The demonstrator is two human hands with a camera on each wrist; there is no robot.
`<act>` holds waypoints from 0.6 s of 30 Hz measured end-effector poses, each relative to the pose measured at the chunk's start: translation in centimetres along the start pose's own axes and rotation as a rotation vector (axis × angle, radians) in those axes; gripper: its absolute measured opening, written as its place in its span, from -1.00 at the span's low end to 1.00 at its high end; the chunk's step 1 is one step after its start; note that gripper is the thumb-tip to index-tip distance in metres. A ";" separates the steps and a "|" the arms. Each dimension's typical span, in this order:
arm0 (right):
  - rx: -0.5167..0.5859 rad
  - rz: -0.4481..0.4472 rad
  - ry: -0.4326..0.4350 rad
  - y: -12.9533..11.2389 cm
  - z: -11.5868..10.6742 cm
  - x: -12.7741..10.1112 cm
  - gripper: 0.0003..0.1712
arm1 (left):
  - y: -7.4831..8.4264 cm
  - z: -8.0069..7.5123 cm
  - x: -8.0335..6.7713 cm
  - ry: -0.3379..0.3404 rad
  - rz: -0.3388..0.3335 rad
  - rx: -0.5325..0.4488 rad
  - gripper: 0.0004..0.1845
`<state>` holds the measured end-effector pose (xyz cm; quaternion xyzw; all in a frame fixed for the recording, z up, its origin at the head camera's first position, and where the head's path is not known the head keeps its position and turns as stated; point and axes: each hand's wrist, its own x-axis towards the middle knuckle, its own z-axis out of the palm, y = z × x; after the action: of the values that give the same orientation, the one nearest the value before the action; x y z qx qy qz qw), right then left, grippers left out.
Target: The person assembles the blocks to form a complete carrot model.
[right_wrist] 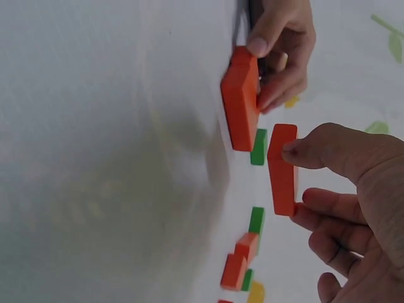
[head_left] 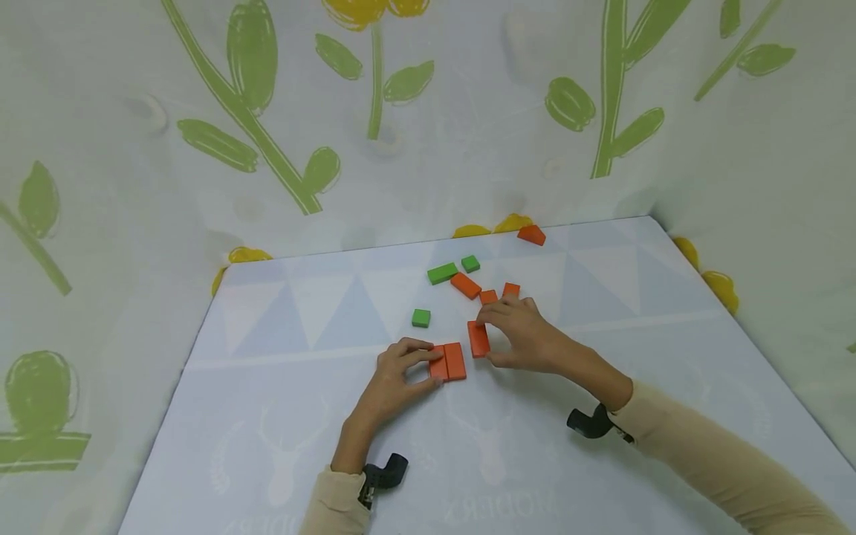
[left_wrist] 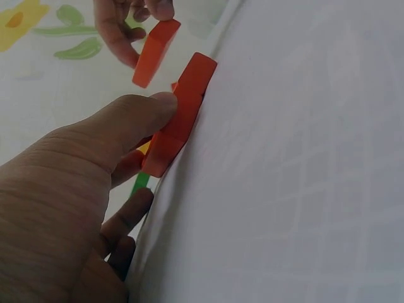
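Two orange blocks (head_left: 448, 362) lie side by side on the table, and my left hand (head_left: 420, 362) holds the pair, thumb against one side (left_wrist: 183, 113). Just right of them my right hand (head_left: 491, 336) pinches a third orange block (head_left: 478, 338) between thumb and fingers. In the right wrist view this block (right_wrist: 282, 170) hangs slightly off the cloth, a small gap away from the pair (right_wrist: 241, 107). The left wrist view shows the same held block (left_wrist: 154, 53) above the pair.
Beyond the hands lie loose blocks: a green one (head_left: 420, 318), a long green (head_left: 442, 273), a small green (head_left: 470, 263), orange ones (head_left: 465, 285) (head_left: 488, 296) (head_left: 511, 289), and another orange (head_left: 531, 235) by the back edge. Leaf-printed cloth walls (head_left: 281, 148) surround the table (head_left: 267, 416).
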<state>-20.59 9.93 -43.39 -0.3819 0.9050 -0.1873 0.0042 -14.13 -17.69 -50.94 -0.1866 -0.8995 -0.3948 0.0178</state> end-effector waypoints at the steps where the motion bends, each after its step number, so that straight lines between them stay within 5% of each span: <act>1: 0.000 -0.004 -0.004 -0.1 0.1 0.0 -0.50 | 0.0 0.0 0.0 0.001 0.000 0.005 -0.58; 18: -0.008 -0.019 -0.070 -0.9 2.0 -0.3 -0.44 | -0.1 0.0 0.1 0.006 0.026 0.003 -0.57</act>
<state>-19.45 8.86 -45.00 -0.3969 0.9013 -0.1703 0.0326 -14.24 -17.75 -51.05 -0.1970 -0.8974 -0.3939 0.0258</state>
